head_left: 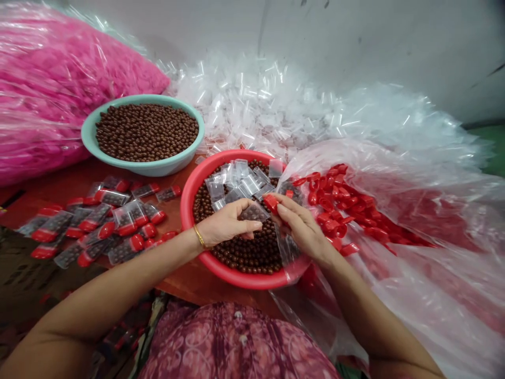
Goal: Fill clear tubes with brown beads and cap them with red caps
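1. L. hand (231,223): thumb & fingers pinching clear container (256,212), dark balls (251,215) visible w/in, over red basin (244,280).
2. R. hand (299,221): fingertips gripping red cap (270,203), just beside container.
3. Handling (est.): container lightweight, stiff, slick, poss. brittle; hold by edges, min. squeeze. Cap light, tougher; hold by sides.
4. Basin contents: brown balls (244,258), loose clear cases (250,184) atop.
5. Bkgd.: teal basin (88,131), w/ similar balls; clear plastic heap (244,100) beyond.

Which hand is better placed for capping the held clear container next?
Probably the right hand: it holds a red cap, while the left hand holds the clear container of beads.
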Demonstrator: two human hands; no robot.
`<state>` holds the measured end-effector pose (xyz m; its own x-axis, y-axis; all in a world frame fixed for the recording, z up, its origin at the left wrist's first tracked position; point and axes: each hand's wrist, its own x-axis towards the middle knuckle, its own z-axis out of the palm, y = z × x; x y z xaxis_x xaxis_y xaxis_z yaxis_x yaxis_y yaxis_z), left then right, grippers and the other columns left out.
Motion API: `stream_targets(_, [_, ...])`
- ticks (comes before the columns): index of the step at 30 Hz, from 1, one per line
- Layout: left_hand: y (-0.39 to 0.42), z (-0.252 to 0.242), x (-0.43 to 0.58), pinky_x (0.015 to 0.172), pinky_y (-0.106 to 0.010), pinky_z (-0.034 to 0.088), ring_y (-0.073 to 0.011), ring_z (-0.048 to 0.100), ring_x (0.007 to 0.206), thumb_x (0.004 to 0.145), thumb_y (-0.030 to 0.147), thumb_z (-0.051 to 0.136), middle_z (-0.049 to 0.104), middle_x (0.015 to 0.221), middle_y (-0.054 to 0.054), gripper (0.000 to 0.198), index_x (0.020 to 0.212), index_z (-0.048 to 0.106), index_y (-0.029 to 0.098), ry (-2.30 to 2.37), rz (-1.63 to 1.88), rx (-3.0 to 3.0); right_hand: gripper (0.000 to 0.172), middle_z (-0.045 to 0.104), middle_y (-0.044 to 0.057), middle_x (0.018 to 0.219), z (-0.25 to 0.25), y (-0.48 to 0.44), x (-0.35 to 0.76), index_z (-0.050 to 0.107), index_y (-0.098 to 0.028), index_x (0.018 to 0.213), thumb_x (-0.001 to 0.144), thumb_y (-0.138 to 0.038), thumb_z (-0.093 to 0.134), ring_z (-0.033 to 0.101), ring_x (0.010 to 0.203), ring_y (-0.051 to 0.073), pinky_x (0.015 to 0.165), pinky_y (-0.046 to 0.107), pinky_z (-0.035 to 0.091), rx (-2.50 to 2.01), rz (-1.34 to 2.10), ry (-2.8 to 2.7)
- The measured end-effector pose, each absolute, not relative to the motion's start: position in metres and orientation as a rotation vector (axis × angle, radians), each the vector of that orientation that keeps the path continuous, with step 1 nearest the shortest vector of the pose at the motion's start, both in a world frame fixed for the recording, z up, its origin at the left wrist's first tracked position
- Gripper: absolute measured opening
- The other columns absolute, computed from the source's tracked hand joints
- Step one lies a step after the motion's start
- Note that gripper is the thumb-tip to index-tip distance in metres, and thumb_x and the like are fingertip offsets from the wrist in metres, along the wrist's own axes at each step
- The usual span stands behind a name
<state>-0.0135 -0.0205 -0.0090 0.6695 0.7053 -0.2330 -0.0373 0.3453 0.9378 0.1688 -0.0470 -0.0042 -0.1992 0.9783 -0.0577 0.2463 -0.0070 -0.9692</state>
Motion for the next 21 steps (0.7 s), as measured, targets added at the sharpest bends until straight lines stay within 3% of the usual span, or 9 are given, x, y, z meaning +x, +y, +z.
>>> stream_targets(4, [-0.024, -0.014, -0.011, 0.06, -0.023, 0.043, -0.0074, 0.047, 0.062, 0.071, 0.022, 0.061, 0.05, 0.072, 0.004, 0.022, 0.089, 0.05, 0.014, 0.785, 0.612, 1.389, 0.041, 0.066, 0.002, 0.08, -0.005, -0.057, 0.163, 0.062, -0.019, 0.118, 0.092, -0.041, 0.039, 0.063, 0.078, 0.017, 0.073, 0.03, 0.052, -1.325, 0.964, -1.791])
stream_targets(7, [-0.027, -0.016, -0.011, 0.068, -0.027, 0.044, -0.0113, 0.05, 0.071, 0.072, 0.025, 0.06, 0.055, 0.078, 0.001, 0.021, 0.088, 0.053, 0.014, 0.836, 0.701, 1.568, 0.042, 0.069, 0.007, 0.102, -0.008, -0.06, 0.161, 0.058, -0.016, 0.125, 0.094, -0.035, 0.036, 0.064, 0.097, 0.019, 0.085, 0.031, 0.051, -1.302, 0.715, -1.953])
stream_targets(9, [-0.029, -0.014, -0.01, 0.069, -0.028, 0.043, -0.0125, 0.05, 0.072, 0.072, 0.028, 0.059, 0.057, 0.078, 0.001, 0.02, 0.086, 0.054, 0.014, 0.876, 0.702, 1.644, 0.043, 0.07, 0.009, 0.099, -0.01, -0.061, 0.163, 0.055, -0.014, 0.128, 0.095, -0.031, 0.034, 0.067, 0.09, 0.018, 0.078, 0.029, 0.053, -1.274, 0.533, -2.086])
stream_targets(11, [-0.031, -0.011, -0.01, 0.065, -0.026, 0.041, -0.0119, 0.05, 0.068, 0.071, 0.026, 0.059, 0.056, 0.072, 0.002, 0.015, 0.081, 0.054, 0.015, 0.933, 0.672, 1.729, 0.044, 0.071, 0.008, 0.081, -0.01, -0.062, 0.166, 0.051, -0.01, 0.131, 0.095, -0.027, 0.033, 0.067, 0.07, 0.016, 0.063, 0.026, 0.053, -1.215, 0.322, -2.241])
stream_targets(15, [-0.033, -0.006, -0.01, 0.056, -0.022, 0.034, -0.0095, 0.045, 0.059, 0.067, 0.019, 0.057, 0.051, 0.062, 0.005, 0.009, 0.068, 0.048, 0.016, 0.997, 0.616, 1.876, 0.045, 0.064, 0.004, 0.06, -0.007, -0.062, 0.167, 0.046, -0.005, 0.134, 0.095, -0.023, 0.031, 0.056, 0.046, 0.013, 0.044, 0.023, 0.041, -1.055, -0.066, -2.423])
stream_targets(18, [-0.033, -0.004, -0.009, 0.054, -0.021, 0.033, -0.0093, 0.045, 0.057, 0.068, 0.02, 0.057, 0.053, 0.062, 0.004, 0.009, 0.067, 0.05, 0.016, 1.013, 0.597, 1.933, 0.044, 0.06, 0.002, 0.053, -0.001, -0.06, 0.167, 0.052, -0.005, 0.128, 0.095, -0.023, 0.03, 0.05, 0.041, 0.01, 0.041, 0.022, 0.035, -0.988, -0.102, -2.456])
stream_targets(21, [-0.032, 0.0, -0.007, 0.054, -0.021, 0.034, -0.0094, 0.048, 0.057, 0.07, 0.024, 0.058, 0.055, 0.062, 0.003, 0.01, 0.073, 0.056, 0.015, 0.996, 0.585, 1.971, 0.041, 0.055, 0.0, 0.05, 0.003, -0.057, 0.169, 0.066, -0.009, 0.111, 0.095, -0.027, 0.033, 0.046, 0.04, 0.009, 0.042, 0.022, 0.034, -1.01, 0.051, -2.337])
